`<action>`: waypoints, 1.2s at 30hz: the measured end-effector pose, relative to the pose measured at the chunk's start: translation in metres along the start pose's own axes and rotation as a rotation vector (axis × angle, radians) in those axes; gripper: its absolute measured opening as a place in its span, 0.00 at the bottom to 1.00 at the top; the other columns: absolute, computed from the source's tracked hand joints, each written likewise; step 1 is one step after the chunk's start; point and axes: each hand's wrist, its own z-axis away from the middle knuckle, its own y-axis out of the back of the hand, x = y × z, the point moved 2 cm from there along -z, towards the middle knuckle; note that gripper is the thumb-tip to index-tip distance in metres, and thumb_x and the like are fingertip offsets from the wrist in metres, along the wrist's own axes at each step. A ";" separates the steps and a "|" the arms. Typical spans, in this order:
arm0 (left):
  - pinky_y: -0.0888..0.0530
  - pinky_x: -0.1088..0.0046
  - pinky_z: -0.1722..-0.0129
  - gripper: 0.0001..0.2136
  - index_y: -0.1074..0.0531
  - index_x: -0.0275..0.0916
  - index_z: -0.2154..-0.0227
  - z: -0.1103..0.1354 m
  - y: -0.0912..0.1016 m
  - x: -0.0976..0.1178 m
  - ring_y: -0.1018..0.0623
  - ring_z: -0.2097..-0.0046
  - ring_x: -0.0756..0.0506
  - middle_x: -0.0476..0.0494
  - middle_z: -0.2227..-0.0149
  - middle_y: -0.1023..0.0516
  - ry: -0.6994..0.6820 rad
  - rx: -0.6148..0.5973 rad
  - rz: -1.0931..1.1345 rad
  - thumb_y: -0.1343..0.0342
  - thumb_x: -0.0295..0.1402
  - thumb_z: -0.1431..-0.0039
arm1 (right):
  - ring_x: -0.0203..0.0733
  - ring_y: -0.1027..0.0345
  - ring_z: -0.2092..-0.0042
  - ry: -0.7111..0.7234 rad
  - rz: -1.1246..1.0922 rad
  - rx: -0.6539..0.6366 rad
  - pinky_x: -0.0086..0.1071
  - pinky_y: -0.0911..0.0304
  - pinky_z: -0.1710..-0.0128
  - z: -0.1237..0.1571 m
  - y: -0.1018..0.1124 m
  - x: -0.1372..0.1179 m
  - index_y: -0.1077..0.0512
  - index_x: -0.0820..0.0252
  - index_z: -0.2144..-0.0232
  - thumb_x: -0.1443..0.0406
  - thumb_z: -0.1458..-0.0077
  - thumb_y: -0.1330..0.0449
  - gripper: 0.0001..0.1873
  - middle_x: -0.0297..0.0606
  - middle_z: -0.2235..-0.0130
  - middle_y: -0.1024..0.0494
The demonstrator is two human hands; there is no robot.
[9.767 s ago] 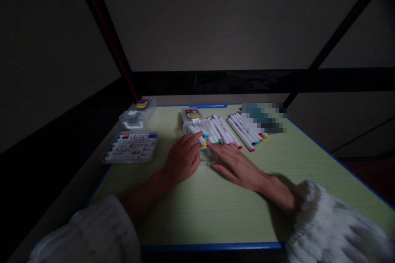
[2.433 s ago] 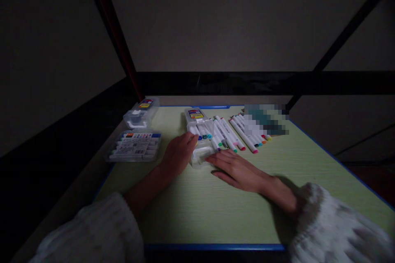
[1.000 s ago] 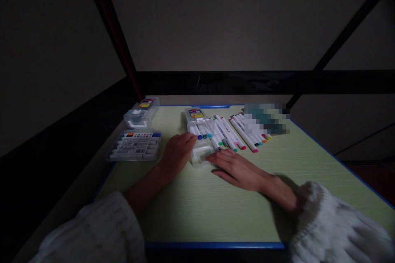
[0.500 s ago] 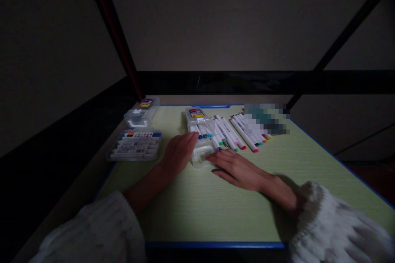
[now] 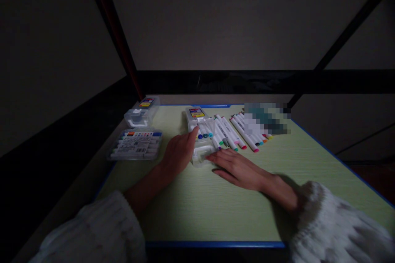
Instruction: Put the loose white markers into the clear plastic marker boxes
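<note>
A clear plastic marker case (image 5: 197, 121) lies in the middle of the table with its flap (image 5: 202, 160) folded down towards me. Inside it are several white markers (image 5: 206, 135) with blue, teal and light-blue ends facing me. My left hand (image 5: 179, 152) is at the case's left front side, one finger stretched up by the opening; its other fingers are partly hidden. Fingers extended, my right hand (image 5: 239, 168) lies low over the table, its fingertips touching the flap's right side. Right of the case lie several loose white markers (image 5: 230, 131) with coloured ends.
At the left stand a second clear case (image 5: 143, 111) with a white handle and, nearer, a flat clear box (image 5: 135, 148) of markers. A blurred greenish item (image 5: 267, 119) is at the back right. The pale-green table (image 5: 212, 213) has a blue edge.
My left hand's outstretched finger has risen slightly at the case opening, away from the marker ends. My right hand and the flap stay nearly in place.
</note>
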 end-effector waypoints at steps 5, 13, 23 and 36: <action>0.28 0.70 0.62 0.21 0.42 0.35 0.46 0.000 0.000 0.001 0.23 0.62 0.44 0.40 0.61 0.23 0.009 0.001 0.005 0.50 0.25 0.44 | 0.46 0.38 0.53 -0.003 -0.002 0.008 0.44 0.41 0.53 0.000 0.001 0.000 0.40 0.63 0.48 0.63 0.41 0.53 0.19 0.45 0.56 0.30; 0.28 0.71 0.63 0.21 0.42 0.35 0.47 -0.001 0.000 0.001 0.23 0.61 0.44 0.40 0.58 0.24 -0.004 -0.013 0.010 0.50 0.24 0.45 | 0.46 0.38 0.53 -0.010 0.000 -0.001 0.44 0.41 0.53 0.000 0.001 -0.001 0.40 0.64 0.48 0.63 0.41 0.53 0.19 0.46 0.56 0.30; 0.27 0.69 0.63 0.20 0.42 0.34 0.48 0.000 0.000 0.002 0.23 0.61 0.43 0.39 0.59 0.24 -0.005 -0.006 0.013 0.50 0.24 0.44 | 0.46 0.38 0.54 -0.007 0.004 -0.005 0.43 0.40 0.54 0.000 0.001 -0.001 0.40 0.64 0.48 0.63 0.40 0.53 0.20 0.46 0.56 0.30; 0.27 0.70 0.61 0.19 0.41 0.34 0.49 -0.001 0.001 0.002 0.23 0.60 0.44 0.38 0.57 0.25 0.002 -0.006 0.042 0.51 0.24 0.44 | 0.45 0.37 0.53 0.003 -0.008 0.033 0.43 0.41 0.53 0.000 0.000 0.000 0.40 0.62 0.47 0.63 0.41 0.53 0.20 0.46 0.56 0.29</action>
